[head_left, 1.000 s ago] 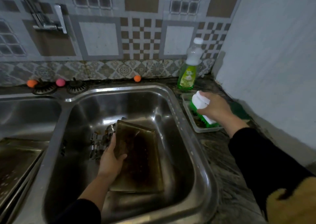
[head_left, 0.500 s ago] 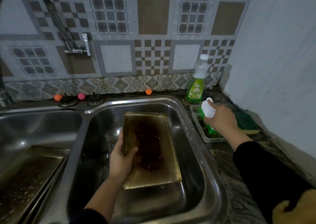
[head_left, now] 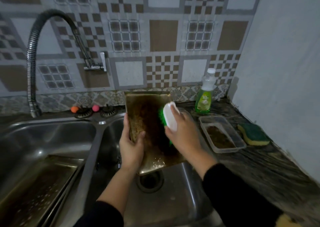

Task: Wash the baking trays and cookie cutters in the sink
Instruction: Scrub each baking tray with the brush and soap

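A dark, burnt-stained baking tray (head_left: 147, 122) stands tilted up over the right sink basin (head_left: 173, 192), its lower edge near the drain (head_left: 149, 181). My left hand (head_left: 132, 143) grips the tray's left edge. My right hand (head_left: 183, 131) holds a white scrub brush (head_left: 170, 116) with green bristles pressed against the tray's right side. A second tray (head_left: 39, 183) lies in the left basin. Cookie cutters are hidden from view.
A flexible hose faucet (head_left: 32, 62) arches over the left basin. On the counter at right stand a green dish soap bottle (head_left: 204, 95), a clear plastic container (head_left: 221, 135) and a green-yellow sponge (head_left: 253, 134). Two sink strainers (head_left: 96, 111) and small coloured balls sit behind the sink.
My right hand lifted the brush from the plastic container and brought it onto the tray. My left hand raised the tray from lying in the basin to standing upright.
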{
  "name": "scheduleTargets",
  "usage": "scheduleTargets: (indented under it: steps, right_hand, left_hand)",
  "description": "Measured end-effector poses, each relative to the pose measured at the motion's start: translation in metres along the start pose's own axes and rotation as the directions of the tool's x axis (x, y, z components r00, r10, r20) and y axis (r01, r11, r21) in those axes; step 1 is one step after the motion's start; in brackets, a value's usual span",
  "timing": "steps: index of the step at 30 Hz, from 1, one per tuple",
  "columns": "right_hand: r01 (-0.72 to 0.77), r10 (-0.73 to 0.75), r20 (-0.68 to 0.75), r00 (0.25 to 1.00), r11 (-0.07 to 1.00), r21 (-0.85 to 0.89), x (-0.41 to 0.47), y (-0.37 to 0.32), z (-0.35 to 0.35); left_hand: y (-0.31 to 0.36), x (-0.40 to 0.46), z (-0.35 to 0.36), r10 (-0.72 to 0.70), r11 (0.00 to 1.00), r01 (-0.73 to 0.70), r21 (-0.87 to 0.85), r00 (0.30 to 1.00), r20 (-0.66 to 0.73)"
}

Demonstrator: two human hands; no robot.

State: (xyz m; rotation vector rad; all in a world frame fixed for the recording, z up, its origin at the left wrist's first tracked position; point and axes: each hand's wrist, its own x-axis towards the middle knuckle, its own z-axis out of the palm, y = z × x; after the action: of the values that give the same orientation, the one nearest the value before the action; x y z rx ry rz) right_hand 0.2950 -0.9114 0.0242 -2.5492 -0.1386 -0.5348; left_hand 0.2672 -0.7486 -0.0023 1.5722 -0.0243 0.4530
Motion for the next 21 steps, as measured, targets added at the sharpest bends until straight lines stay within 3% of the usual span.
scheduleTargets:
  steps: [4, 8, 11, 16, 18, 21]
  right_hand:
    - [0.036, -0.042, 0.041, 0.998, 0.990, 0.133, -0.052, 0.001, 0.019]
    - [-0.062, 0.067, -0.050, 0.996, 0.992, 0.107, 0.017, 0.001, 0.015]
    - [-0.055, 0.055, -0.001, 0.998, 0.996, 0.072, 0.040, -0.011, 0.005]
    - [0.063, -0.097, 0.090, 0.991, 0.945, 0.322, -0.068, -0.023, 0.033]
    - [0.098, -0.121, 0.062, 0.991, 0.950, 0.298, -0.072, -0.019, 0.040]
    - [0.042, -0.037, -0.024, 0.999, 0.977, 0.209, -0.009, -0.030, 0.032]
  left_hand:
    - [-0.006, 0.007, -0.018, -0.017, 1.000, 0.018, 0.005, 1.000, -0.015]
    - [-0.002, -0.017, -0.002, 0.022, 0.999, -0.025, 0.026, 0.997, 0.080]
    - [0.001, -0.022, 0.005, 0.024, 1.000, -0.024, 0.002, 0.997, 0.078]
    - [-0.007, -0.009, -0.020, -0.062, 0.998, 0.061, 0.016, 0.998, 0.005]
    - [-0.006, -0.014, -0.023, -0.055, 0.997, 0.053, 0.054, 0.998, 0.036]
    - [-0.004, -0.022, -0.014, -0.049, 0.997, 0.045, 0.057, 0.996, 0.076]
